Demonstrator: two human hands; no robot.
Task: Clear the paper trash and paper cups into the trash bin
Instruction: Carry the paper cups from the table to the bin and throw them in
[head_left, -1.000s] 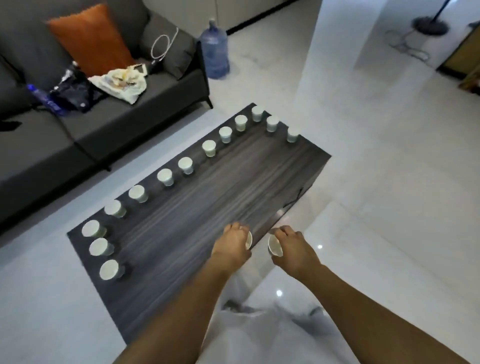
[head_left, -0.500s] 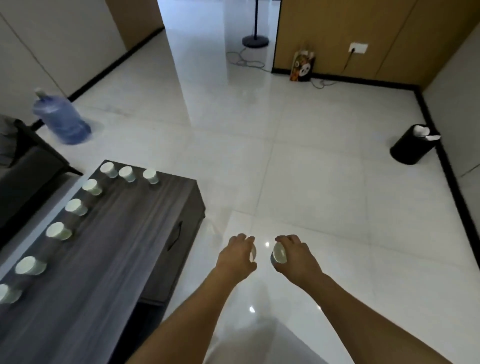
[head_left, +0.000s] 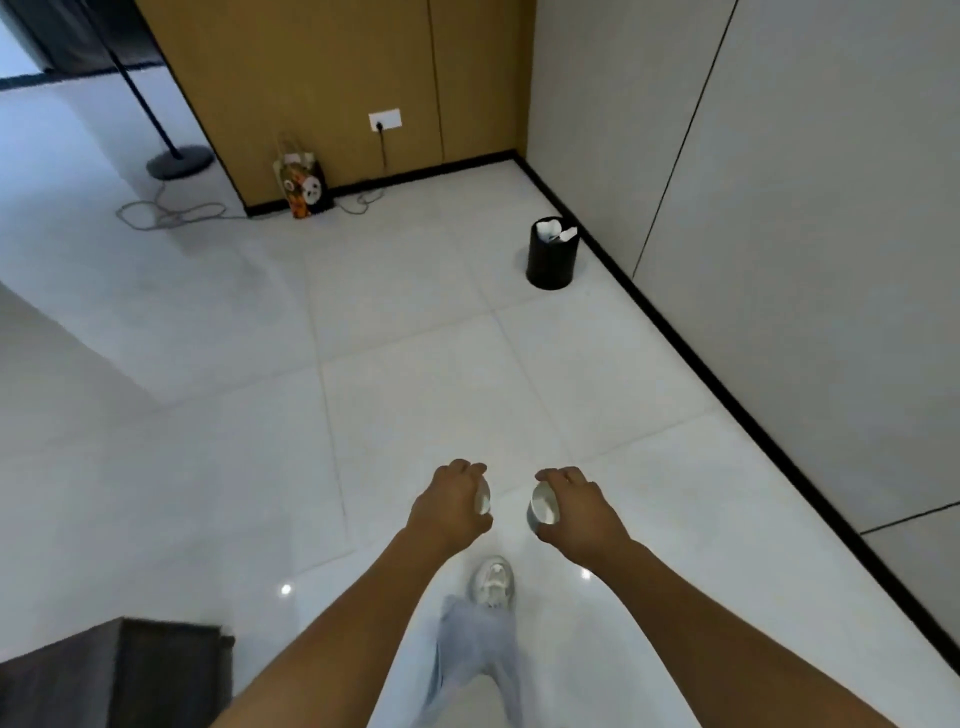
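Step in hand, as judged: carrying two cups to the bin (head_left: 551, 254).
Left hand (head_left: 451, 506): fingers curled round left cup (head_left: 483, 501).
Right hand (head_left: 576, 512): fingers curled round right cup (head_left: 542, 508).
Both cups: over bare floor, well short of the bin.
Bin: black, by the wall, paper showing at its rim.
Next move calls for: closing on the bin, then letting go above its mouth.
Floor (head_left: 395, 374): pale glossy tile.
Left of the bin: gift bag (head_left: 304, 188), lamp base (head_left: 180, 162).

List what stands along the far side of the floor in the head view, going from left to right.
Lamp stand base → tangled cable → patterned gift bag → wall socket → black trash bin, which has white paper showing at its top.
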